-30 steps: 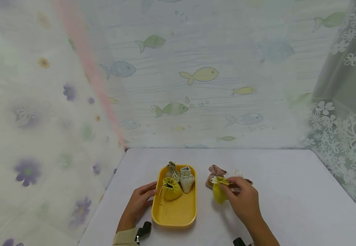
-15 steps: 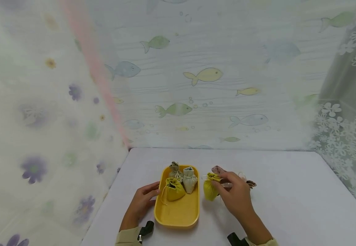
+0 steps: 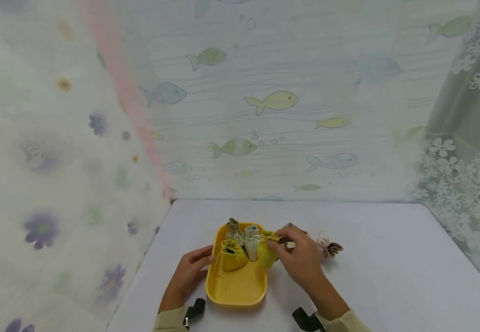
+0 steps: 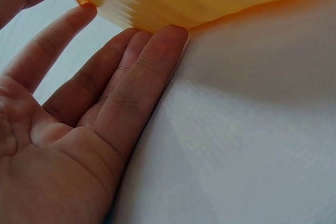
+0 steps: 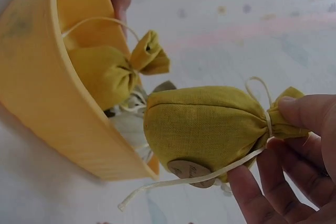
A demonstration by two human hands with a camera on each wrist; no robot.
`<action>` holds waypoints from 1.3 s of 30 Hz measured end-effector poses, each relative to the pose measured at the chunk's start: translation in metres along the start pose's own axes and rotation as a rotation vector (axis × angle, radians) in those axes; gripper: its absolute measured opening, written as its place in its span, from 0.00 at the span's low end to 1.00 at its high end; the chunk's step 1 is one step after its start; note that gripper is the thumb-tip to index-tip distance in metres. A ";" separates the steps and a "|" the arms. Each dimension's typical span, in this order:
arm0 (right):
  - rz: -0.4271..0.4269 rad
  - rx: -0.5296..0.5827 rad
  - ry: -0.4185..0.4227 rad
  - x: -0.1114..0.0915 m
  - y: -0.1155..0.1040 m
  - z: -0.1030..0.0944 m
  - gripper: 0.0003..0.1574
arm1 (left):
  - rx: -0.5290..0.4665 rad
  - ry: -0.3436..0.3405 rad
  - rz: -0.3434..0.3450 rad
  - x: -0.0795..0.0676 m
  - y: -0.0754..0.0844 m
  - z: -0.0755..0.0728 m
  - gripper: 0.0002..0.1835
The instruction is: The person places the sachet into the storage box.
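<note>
My right hand [image 3: 302,263] pinches the gathered neck of a yellow-green drawstring pouch [image 5: 210,121], which hangs over the right rim of a yellow tray [image 3: 236,291]. A pale cord and a round brown tag show on this pouch in the right wrist view. Inside the tray sit another yellow-green pouch [image 3: 234,258], a pale grey pouch [image 3: 250,244] and a patterned beige pouch [image 3: 232,229]. At the tray's left side rests my left hand [image 3: 186,276], its extended fingertips [image 4: 170,38] against the outer wall.
Right of the tray, a pinkish pouch [image 3: 326,248] lies on the white table [image 3: 381,267]. Another pinkish pouch [image 3: 297,227] is mostly hidden behind my right hand. A fish-patterned cloth [image 3: 277,138] hangs along the table's back edge.
My right hand has carried the yellow-green pouch leftward, from beside the pinkish pouches to over the tray's right rim. The left hand stays at the tray.
</note>
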State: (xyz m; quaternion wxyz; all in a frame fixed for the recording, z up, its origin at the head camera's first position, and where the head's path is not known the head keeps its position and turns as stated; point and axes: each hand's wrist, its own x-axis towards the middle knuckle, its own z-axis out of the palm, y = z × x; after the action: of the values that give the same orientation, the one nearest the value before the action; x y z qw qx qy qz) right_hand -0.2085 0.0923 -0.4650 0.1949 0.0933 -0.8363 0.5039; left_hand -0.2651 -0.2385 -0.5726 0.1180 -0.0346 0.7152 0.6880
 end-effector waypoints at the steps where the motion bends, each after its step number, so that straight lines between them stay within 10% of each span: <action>1: 0.000 0.008 -0.009 0.001 0.000 0.002 0.11 | 0.002 0.000 0.001 0.000 0.000 0.000 0.35; 39: -0.020 -0.061 -0.214 -0.001 0.027 0.052 0.13 | 0.021 0.019 -0.012 -0.002 0.001 0.002 0.37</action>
State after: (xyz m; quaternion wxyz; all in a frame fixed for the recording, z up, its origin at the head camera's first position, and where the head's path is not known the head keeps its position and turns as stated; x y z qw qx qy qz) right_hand -0.2288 0.0589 -0.5089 0.1122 0.1488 -0.8663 0.4636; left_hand -0.2634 -0.2365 -0.5714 0.1157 -0.0445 0.7233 0.6794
